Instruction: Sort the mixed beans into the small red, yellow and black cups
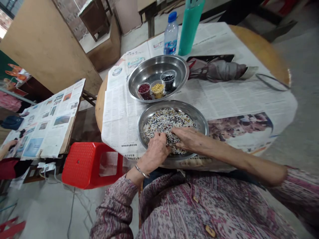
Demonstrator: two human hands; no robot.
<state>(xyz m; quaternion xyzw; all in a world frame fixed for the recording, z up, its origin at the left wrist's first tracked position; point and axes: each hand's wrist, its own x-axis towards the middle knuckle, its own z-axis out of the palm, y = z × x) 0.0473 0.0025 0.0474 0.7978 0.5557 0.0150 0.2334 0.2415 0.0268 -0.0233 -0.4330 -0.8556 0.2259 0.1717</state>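
Observation:
A round metal tray [203,127] near the table's front edge holds a spread of mixed white, dark and yellow grains and beans [165,121]. Over its left front part, my left hand [157,150] has its fingers bent down and drawn together at the grains. My right hand [185,137] reaches in from the right, fingertips pinched low among the grains, close to the left. Whatever lies between the fingertips of either hand is too small to make out. Behind, a metal basin [147,68] carries plastic cups of red beans [144,89], yellow beans [158,89] and black beans [168,80].
Newspaper [114,116] covers the round table. At the back stand a water bottle [170,35] and a teal bottle [190,30], with a grey cloth bundle [219,70] to their right. A red stool [82,164] is at the left. Another person's hand [10,145] rests at a side table.

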